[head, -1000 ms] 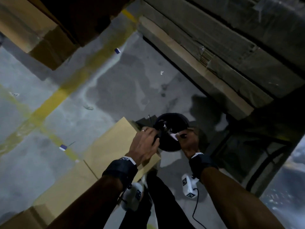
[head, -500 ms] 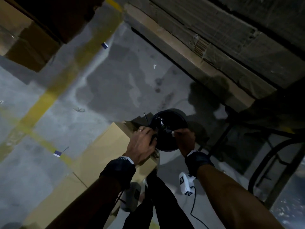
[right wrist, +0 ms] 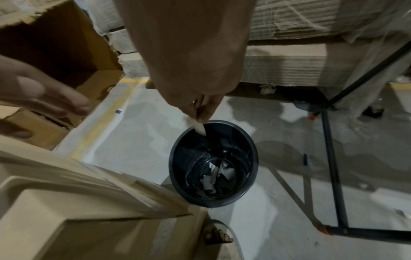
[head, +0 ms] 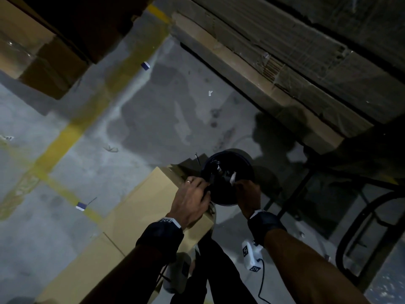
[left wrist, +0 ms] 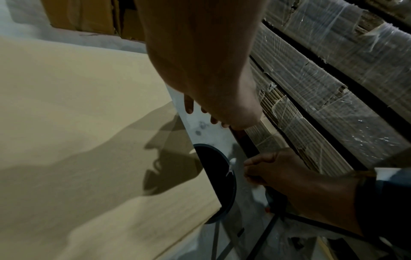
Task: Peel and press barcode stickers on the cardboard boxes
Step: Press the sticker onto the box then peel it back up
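— From the head view, what's he got? 
— The right hand (head: 246,195), lower centre of frame, pinches a small white paper strip (head: 232,177) over the black bin (head: 230,178). The strip points up-frame into the bin's mouth. The left hand (head: 191,199) is just left of it, fingers curled at the bin's near rim; I can't tell if they grip anything. The cardboard box (head: 140,207) lies below and left of both hands.

— And the left wrist view? 
— The box (left wrist: 89,123) fills the left half. The bin (left wrist: 219,183) is half hidden behind its edge.

— Right wrist view? 
— Clearest. Thumb and fingertips (right wrist: 203,112) pinch the strip (right wrist: 200,127), its long axis hanging down over the bin's far rim (right wrist: 213,163), scraps lying inside. Whether it's backing or a sticker, I can't make out. Left hand (right wrist: 40,95), blurred at left edge, fingers look loosely extended.
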A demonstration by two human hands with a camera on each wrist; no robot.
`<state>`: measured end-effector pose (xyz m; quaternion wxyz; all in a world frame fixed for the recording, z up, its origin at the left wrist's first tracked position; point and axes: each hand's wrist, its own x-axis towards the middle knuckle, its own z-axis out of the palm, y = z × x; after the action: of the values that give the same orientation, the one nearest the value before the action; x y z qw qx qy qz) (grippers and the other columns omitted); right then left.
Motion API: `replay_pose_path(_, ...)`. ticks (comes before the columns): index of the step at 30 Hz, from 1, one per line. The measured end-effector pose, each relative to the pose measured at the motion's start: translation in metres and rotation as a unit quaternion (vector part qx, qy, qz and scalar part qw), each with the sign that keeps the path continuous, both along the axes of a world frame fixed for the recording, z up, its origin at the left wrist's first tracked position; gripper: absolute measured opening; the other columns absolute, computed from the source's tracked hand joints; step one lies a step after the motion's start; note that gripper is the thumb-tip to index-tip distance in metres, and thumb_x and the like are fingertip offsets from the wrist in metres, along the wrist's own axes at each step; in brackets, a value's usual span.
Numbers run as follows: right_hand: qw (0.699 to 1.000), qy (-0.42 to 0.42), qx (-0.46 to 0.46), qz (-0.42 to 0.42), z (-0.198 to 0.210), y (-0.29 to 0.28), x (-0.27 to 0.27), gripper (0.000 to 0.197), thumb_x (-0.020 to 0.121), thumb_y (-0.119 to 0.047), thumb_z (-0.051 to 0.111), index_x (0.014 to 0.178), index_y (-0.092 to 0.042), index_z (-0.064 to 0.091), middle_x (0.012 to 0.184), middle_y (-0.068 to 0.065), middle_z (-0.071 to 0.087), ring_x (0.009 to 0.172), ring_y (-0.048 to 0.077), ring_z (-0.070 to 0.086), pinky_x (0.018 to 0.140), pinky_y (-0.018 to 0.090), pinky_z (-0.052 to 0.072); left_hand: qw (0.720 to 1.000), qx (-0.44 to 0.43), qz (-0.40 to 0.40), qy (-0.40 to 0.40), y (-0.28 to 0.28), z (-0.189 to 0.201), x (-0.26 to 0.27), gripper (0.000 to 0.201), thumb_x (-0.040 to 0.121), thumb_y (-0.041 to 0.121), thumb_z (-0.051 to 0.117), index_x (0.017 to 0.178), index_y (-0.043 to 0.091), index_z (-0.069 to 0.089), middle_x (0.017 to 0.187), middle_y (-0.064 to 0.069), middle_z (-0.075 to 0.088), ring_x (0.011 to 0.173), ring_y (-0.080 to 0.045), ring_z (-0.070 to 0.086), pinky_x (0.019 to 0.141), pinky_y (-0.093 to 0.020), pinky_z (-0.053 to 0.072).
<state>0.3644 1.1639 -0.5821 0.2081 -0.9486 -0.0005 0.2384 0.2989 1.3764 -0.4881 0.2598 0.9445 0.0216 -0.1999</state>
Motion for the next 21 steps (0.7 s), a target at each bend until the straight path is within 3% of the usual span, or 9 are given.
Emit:
replay_pose_path(2, 0.999, 0.020, -0.002, -0.028, 0.000, -0.002, 0.001, 0.021, 0.091, -0.007, 0.056, 0.081, -0.006, 0.075, 0.082, 0.015, 0.073, 0.076, 0.037, 0.069, 0.065, 0.037, 0.054, 1.000, 0.005, 0.000, -0.010, -0.001, -0.001, -0.003, 0.042, 0.096, 0.036, 0.040, 0.118, 0.014, 0.069, 0.117, -0.004, 0.065, 0.110, -0.025, 0.053, 0.091, -0.039, 0.047)
replay_pose_path(5, 0.999, 0.013, 0.028, -0.037, 0.013, 0.000, 0.004, 0.022, 0.081, -0.013, 0.055, 0.061, -0.013, 0.064, 0.065, 0.014, 0.064, 0.061, 0.034, 0.063, 0.058, 0.034, 0.045, 1.000, 0.009, 0.004, -0.012, -0.001, -0.003, -0.007, 0.042, 0.096, 0.036, 0.041, 0.117, 0.014, 0.069, 0.116, -0.004, 0.066, 0.109, -0.025, 0.054, 0.088, -0.041, 0.049)
replay_pose_path(7, 0.998, 0.017, 0.039, -0.038, 0.022, 0.002, 0.004, 0.022, 0.083, -0.010, 0.063, 0.061, -0.012, 0.063, 0.066, 0.014, 0.065, 0.063, 0.033, 0.063, 0.059, 0.037, 0.049, 1.000, 0.012, 0.003, -0.002, 0.000, -0.002, -0.010, 0.043, 0.095, 0.038, 0.039, 0.118, 0.015, 0.068, 0.118, -0.003, 0.065, 0.111, -0.025, 0.054, 0.088, -0.042, 0.049)
replay_pose_path(9, 0.999, 0.006, 0.045, -0.023, 0.031, 0.003, -0.002, 0.005, 0.085, -0.009, 0.073, 0.082, -0.006, 0.075, 0.085, 0.018, 0.073, 0.079, 0.038, 0.069, 0.070, 0.042, 0.055, 1.000, 0.016, -0.001, 0.003, 0.001, 0.001, -0.012, 0.044, 0.095, 0.038, 0.038, 0.120, 0.016, 0.067, 0.120, -0.003, 0.065, 0.112, -0.024, 0.054, 0.089, -0.042, 0.049)
replay_pose_path(11, 0.999, -0.006, 0.040, 0.009, 0.039, 0.007, -0.010, 0.019, 0.091, -0.020, 0.071, 0.106, -0.009, 0.077, 0.105, 0.018, 0.074, 0.095, 0.040, 0.069, 0.080, 0.044, 0.055, 1.000, 0.021, -0.006, 0.006, 0.002, 0.007, -0.013, 0.047, 0.095, 0.039, 0.037, 0.124, 0.016, 0.065, 0.123, -0.003, 0.065, 0.115, -0.025, 0.054, 0.091, -0.042, 0.049)
replay_pose_path(15, 0.996, 0.003, 0.003, 0.091, 0.065, 0.029, -0.020, 0.054, 0.095, -0.038, 0.042, 0.136, -0.008, 0.062, 0.138, 0.020, 0.059, 0.124, 0.040, 0.057, 0.104, 0.045, 0.047, 0.999, 0.037, -0.010, 0.016, 0.008, 0.024, -0.019, 0.056, 0.095, 0.043, 0.032, 0.137, 0.015, 0.058, 0.133, -0.006, 0.062, 0.126, -0.027, 0.051, 0.098, -0.042, 0.048)
replay_pose_path(19, 0.983, -0.005, -0.039, 0.180, 0.089, 0.050, -0.043, 0.065, 0.096, -0.044, 0.034, 0.146, -0.007, 0.050, 0.148, 0.023, 0.048, 0.133, 0.044, 0.049, 0.106, 0.054, 0.045, 0.998, 0.061, -0.017, 0.016, 0.018, 0.051, -0.032, 0.060, 0.095, 0.045, 0.030, 0.140, 0.013, 0.054, 0.136, -0.008, 0.059, 0.128, -0.031, 0.050, 0.097, -0.044, 0.048)
replay_pose_path(21, 0.982, -0.026, -0.046, 0.181, 0.111, 0.061, -0.053, 0.064, 0.095, -0.044, 0.044, 0.148, -0.007, 0.048, 0.147, 0.021, 0.049, 0.135, 0.042, 0.048, 0.107, 0.056, 0.045, 0.997, 0.075, -0.019, 0.014, 0.022, 0.067, -0.041, 0.064, 0.092, 0.045, 0.026, 0.140, 0.012, 0.054, 0.134, -0.009, 0.059, 0.124, -0.031, 0.051, 0.094, -0.043, 0.049)
